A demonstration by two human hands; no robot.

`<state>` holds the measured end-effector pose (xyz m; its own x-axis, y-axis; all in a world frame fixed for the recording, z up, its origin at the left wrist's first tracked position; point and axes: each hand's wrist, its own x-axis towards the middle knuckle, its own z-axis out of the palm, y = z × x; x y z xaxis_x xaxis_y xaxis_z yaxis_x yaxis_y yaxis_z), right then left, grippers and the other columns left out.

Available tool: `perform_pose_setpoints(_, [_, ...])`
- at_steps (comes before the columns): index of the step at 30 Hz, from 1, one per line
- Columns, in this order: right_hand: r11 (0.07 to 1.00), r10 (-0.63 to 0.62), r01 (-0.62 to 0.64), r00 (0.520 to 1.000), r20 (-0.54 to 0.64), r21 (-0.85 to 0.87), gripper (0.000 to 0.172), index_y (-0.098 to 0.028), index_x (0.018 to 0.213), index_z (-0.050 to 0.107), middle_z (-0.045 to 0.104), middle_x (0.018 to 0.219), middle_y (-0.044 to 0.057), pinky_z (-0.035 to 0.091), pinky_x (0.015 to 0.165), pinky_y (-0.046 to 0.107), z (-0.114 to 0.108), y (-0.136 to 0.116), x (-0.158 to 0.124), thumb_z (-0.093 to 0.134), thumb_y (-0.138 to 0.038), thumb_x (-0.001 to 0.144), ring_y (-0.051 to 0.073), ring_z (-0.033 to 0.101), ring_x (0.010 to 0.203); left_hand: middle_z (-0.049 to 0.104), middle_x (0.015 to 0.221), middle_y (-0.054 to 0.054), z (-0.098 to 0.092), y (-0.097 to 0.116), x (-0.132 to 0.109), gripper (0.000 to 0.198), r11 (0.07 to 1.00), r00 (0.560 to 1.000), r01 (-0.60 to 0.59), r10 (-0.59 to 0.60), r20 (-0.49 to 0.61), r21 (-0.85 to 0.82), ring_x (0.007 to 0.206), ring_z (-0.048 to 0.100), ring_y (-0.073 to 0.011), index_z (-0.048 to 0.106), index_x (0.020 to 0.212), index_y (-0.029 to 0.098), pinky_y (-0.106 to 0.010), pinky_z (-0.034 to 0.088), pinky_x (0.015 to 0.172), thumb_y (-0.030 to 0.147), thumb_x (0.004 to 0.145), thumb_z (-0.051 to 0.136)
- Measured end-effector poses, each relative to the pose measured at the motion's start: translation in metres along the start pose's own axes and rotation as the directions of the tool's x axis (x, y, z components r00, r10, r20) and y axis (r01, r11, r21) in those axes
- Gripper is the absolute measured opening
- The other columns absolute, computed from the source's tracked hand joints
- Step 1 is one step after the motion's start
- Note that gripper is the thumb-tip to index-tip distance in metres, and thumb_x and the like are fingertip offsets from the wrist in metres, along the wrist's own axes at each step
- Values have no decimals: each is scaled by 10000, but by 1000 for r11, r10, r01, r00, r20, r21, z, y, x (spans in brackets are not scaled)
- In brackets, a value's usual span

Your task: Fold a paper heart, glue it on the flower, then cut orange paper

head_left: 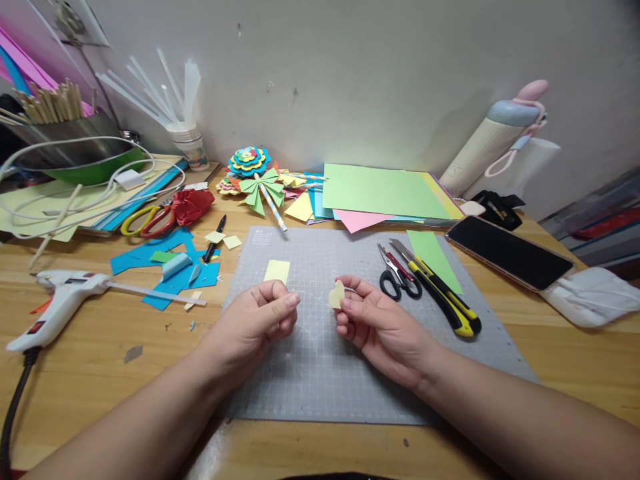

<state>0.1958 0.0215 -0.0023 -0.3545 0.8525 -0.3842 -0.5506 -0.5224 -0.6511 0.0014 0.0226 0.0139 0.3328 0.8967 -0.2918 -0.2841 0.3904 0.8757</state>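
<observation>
Above the grey mat (320, 390) on the desk (90, 367), the right hand (383, 327) pinches a pale paper heart (337, 295) by its edge, apparently leaving the outline clear. Left hand (260, 317): grip pressed together, contents cannot be told. Scissors (401, 272) and knife (441, 291) lie rightward, presumably for easy reach.

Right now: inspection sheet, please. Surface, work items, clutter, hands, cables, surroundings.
Surface: grey mat on wood table.
Work items: heart in right hand; yellow slip by left hand.
Clutter: blue scraps and glue gun left of mat; cutter, blade out, and scissors on it.
Hands: right pinches heart; left curled, nothing seen in it.
Cables: black cord from glue gun; white cable looped by bowl.
Surroundings: wall behind; tilted bottle at right.
</observation>
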Motion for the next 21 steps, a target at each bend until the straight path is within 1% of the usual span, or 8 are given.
perform_pose_setpoints(4, [1000, -2, 2, 1000, 12, 0, 412, -196, 1023, 560, 622, 762, -37, 508, 586, 175, 0, 0, -1, 784, -148, 682, 53, 598, 589, 397, 484, 78, -2, -3, 1, 375, 997, 997, -72, 72, 11, -1, 472, 296, -80, 405, 598, 195, -226, 229, 485, 398, 777, 665])
perform_pose_setpoints(7, [1000, -6, 6, 1000, 29, -10, 401, -197, 1025, 565, 621, 767, -35, 506, 584, 179, 1, 1, -3, 780, -152, 689, 53, 597, 590, 433, 485, 43, -2, -4, 0, 424, 964, 990, -128, 137, -23, 234, 491, 358, -102, 447, 553, 194, -250, 282, 515, 463, 877, 491])
perform_pose_setpoints(8, [1000, -11, 11, 1000, 30, -16, 398, -199, 1023, 567, 620, 770, -36, 505, 582, 181, 1, 1, -3, 780, -155, 690, 54, 597, 590, 470, 523, 28, -1, -4, -1, 408, 930, 985, -142, 166, -42, 338, 524, 400, -111, 492, 572, 191, -255, 312, 540, 448, 887, 471])
perform_pose_setpoints(10, [999, -34, 36, 999, 27, -39, 384, -202, 1013, 572, 614, 768, -41, 502, 585, 190, 2, 3, -5, 779, -167, 692, 59, 600, 594, 547, 686, 8, 1, -5, -3, 216, 854, 967, -173, 241, -80, 490, 639, 479, -130, 589, 747, 195, -261, 369, 604, 380, 850, 546])
perform_pose_setpoints(11, [997, -56, 58, 998, 26, -57, 372, -203, 1006, 573, 612, 767, -43, 501, 591, 194, 2, 4, -5, 777, -175, 695, 62, 602, 599, 559, 781, 4, 3, -5, -4, 137, 819, 955, -190, 283, -93, 542, 692, 494, -135, 593, 852, 208, -262, 385, 628, 337, 810, 604])
perform_pose_setpoints(12, [993, -80, 82, 996, 29, -81, 358, -206, 997, 573, 613, 765, -44, 500, 601, 200, 3, 5, -6, 773, -184, 701, 67, 606, 609, 553, 843, 3, 5, -6, -5, 161, 780, 941, -214, 326, -92, 588, 734, 499, -139, 583, 902, 219, -266, 395, 653, 302, 777, 642])
perform_pose_setpoints(17, [960, -167, 179, 983, 74, -217, 324, -224, 979, 559, 647, 793, -30, 501, 675, 241, 6, 11, -8, 756, -222, 722, 88, 612, 676, 505, 734, 14, 13, -7, -8, 172, 533, 867, -370, 493, 76, 761, 737, 491, -137, 561, 655, 193, -271, 376, 687, 266, 775, 661])
perform_pose_setpoints(21, [922, -187, 201, 980, 74, -330, 343, -236, 1017, 545, 636, 753, -39, 484, 708, 252, 6, 11, -10, 741, -242, 736, 94, 604, 698, 532, 753, 15, 13, -8, -9, 84, 496, 829, -408, 553, 83, 766, 726, 499, -126, 605, 723, 201, -257, 375, 650, 214, 805, 618])
